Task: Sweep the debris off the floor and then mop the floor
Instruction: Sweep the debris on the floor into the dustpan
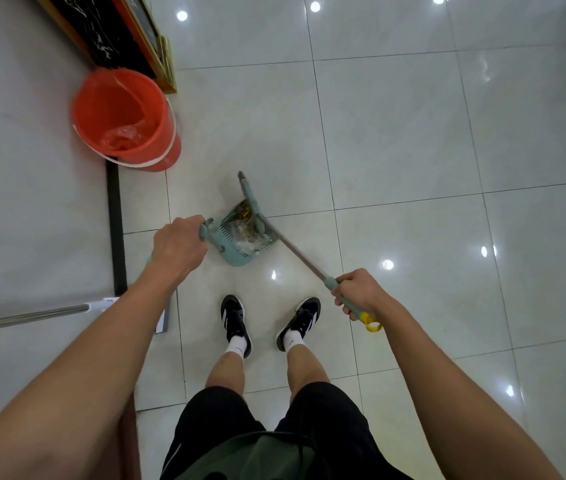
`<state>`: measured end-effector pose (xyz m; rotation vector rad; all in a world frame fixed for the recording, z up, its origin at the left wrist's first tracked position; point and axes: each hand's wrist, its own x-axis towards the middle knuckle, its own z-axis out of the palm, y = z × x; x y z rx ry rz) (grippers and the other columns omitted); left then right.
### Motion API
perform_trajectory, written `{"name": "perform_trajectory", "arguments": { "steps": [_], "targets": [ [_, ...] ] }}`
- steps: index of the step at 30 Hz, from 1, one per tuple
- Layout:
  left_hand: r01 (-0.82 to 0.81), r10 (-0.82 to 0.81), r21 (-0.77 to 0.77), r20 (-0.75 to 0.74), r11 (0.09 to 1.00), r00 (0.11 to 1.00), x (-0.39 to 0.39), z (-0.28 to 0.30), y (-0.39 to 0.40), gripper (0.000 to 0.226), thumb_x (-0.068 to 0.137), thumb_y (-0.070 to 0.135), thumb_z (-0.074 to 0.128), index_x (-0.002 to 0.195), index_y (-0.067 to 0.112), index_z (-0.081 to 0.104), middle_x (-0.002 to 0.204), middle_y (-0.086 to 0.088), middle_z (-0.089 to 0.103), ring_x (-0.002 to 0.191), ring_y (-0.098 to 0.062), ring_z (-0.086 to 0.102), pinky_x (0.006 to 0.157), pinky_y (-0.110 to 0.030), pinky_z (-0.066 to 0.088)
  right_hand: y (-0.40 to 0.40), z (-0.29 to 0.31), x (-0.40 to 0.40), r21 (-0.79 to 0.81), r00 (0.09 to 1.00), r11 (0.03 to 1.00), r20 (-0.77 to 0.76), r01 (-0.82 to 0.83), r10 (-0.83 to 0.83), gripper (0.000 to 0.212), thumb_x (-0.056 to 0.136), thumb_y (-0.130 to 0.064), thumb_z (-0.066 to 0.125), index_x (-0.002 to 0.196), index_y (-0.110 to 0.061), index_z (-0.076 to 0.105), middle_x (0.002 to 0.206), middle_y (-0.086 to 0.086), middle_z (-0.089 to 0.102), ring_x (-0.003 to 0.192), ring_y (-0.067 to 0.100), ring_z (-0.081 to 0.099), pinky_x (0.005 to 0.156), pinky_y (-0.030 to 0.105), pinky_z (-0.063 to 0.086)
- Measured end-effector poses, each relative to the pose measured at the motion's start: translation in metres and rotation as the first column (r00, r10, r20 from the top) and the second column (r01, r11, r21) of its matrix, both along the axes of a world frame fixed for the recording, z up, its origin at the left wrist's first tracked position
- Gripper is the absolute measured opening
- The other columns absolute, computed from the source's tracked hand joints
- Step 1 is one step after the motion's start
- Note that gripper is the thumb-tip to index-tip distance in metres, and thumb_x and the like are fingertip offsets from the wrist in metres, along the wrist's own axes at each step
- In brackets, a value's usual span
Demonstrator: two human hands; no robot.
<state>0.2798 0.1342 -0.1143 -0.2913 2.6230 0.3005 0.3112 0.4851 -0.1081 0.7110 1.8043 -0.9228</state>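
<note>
Head view: looking straight down at a person's two bare arms, legs and feet on a tiled floor (395, 133).
Floor: large glossy pale tiles with thin dark grout lines; round ceiling-light reflections dot the surface.
Left side of room: a pale grey panel or wall face (15, 168), edged by a black strip (117, 230) running toward the feet.
Top left: dark framed boards (125, 36) with gold and red edges, leaning or standing at the tile border.
Top right edge: a blurred teal shape, cannot tell what it is.
Bucket (125, 119): orange-red, lined with a thin red plastic bag, white bail handle down; stands near the black strip, well apart from the feet.
Dustpan (240, 240): teal, upright-handled type, on the floor just ahead of the shoes (236, 322).
Debris (248, 225): yellowish scraps and clear crinkled plastic lying inside the dustpan.
Left hand (179, 245): fingers curled round the dustpan's handle top, clamped on it.
Broom (295, 251): grey shaft with teal grip and yellow hanging loop; its teal head sits at the dustpan's mouth, touching the debris.
Right hand (359, 292): closed tight round the broom's teal grip, just above the yellow loop.
Mop (32, 315): metal pole coming in from the left edge, passing behind the left forearm; its flat white head partly hidden.
Clothing: black shorts, white socks, black-and-white shoes.
</note>
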Motion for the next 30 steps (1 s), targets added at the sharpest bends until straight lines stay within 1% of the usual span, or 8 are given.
{"name": "perform_trajectory", "arguments": {
  "steps": [5,7,10,16,19,21,26,30],
  "targets": [
    [-0.004,0.005,0.015,-0.033,1.0,0.999,0.002,0.011,-0.013,0.005,0.091,0.014,0.059,0.095,0.016,0.061,0.083,-0.007,0.063,0.071,-0.027,0.057,0.061,-0.034,0.042,0.012,0.018,0.003,0.0,0.995,0.995,-0.015,0.096,-0.096,0.029,0.091,0.0,0.054,0.119,-0.002,0.063,0.079,0.018,0.061,0.054,0.022,0.049,0.046,0.027,0.041],
    [0.014,-0.013,0.025,-0.043,1.0,0.999,0.008,0.015,-0.017,0.004,0.093,0.016,0.06,0.097,0.016,0.061,0.082,-0.004,0.062,0.07,-0.024,0.056,0.06,-0.034,0.042,0.015,0.021,0.005,0.024,0.994,0.995,-0.047,0.1,-0.099,0.03,0.092,-0.001,0.054,0.12,-0.001,0.065,0.077,0.018,0.061,0.054,0.022,0.05,0.045,0.026,0.042],
    [0.021,-0.02,0.008,-0.048,1.0,0.999,0.015,0.019,-0.024,0.005,0.092,0.015,0.059,0.097,0.016,0.061,0.085,-0.009,0.065,0.07,-0.026,0.057,0.06,-0.035,0.045,0.017,0.021,0.007,0.068,0.992,0.995,-0.107,0.072,-0.064,0.031,0.092,-0.004,0.055,0.12,-0.003,0.066,0.075,0.016,0.062,0.053,0.021,0.05,0.046,0.026,0.044],
    [-0.026,0.025,-0.035,-0.03,0.999,0.999,0.02,0.02,-0.044,0.009,0.087,0.011,0.057,0.093,0.016,0.062,0.082,-0.009,0.06,0.072,-0.03,0.056,0.063,-0.037,0.046,0.004,0.004,0.001,0.211,0.972,0.971,-0.181,-0.113,0.153,0.033,0.096,-0.012,0.051,0.126,-0.007,0.065,0.076,0.011,0.06,0.051,0.021,0.051,0.042,0.024,0.044],
    [-0.025,0.024,-0.032,-0.017,0.999,1.0,0.021,0.016,-0.046,0.008,0.086,0.011,0.058,0.091,0.016,0.06,0.083,-0.01,0.062,0.073,-0.031,0.058,0.065,-0.038,0.048,-0.008,-0.004,0.0,0.306,0.928,0.91,-0.155,-0.28,0.338,0.038,0.095,-0.012,0.048,0.13,-0.009,0.062,0.092,0.011,0.062,0.061,0.024,0.058,0.047,0.031,0.055],
    [-0.016,0.015,-0.026,-0.023,1.0,1.0,0.021,0.014,-0.046,0.006,0.088,0.011,0.058,0.089,0.016,0.059,0.08,-0.008,0.06,0.07,-0.028,0.057,0.063,-0.037,0.047,-0.02,-0.007,0.004,0.303,0.916,0.892,-0.116,-0.335,0.383,0.038,0.094,-0.009,0.047,0.13,-0.007,0.061,0.098,0.013,0.061,0.064,0.024,0.058,0.048,0.032,0.054],
    [-0.002,0.002,-0.016,-0.027,1.0,1.0,0.02,0.011,-0.043,0.007,0.087,0.011,0.056,0.09,0.016,0.059,0.078,-0.007,0.059,0.068,-0.028,0.056,0.061,-0.035,0.044,-0.037,-0.01,0.023,0.14,0.979,0.971,-0.035,-0.195,0.202,0.026,0.096,-0.01,0.053,0.115,0.004,0.063,0.081,0.02,0.061,0.056,0.026,0.052,0.047,0.03,0.046],
    [0.04,-0.04,-0.018,-0.027,0.999,0.999,0.018,0.018,-0.036,0.004,0.089,0.013,0.054,0.088,0.017,0.055,0.077,-0.007,0.057,0.069,-0.03,0.055,0.06,-0.035,0.04,-0.03,0.003,0.029,0.033,0.998,0.998,-0.031,-0.057,0.058,0.021,0.095,-0.011,0.057,0.106,0.003,0.068,0.075,0.017,0.061,0.055,0.024,0.05,0.052,0.032,0.045]
  ]
}}
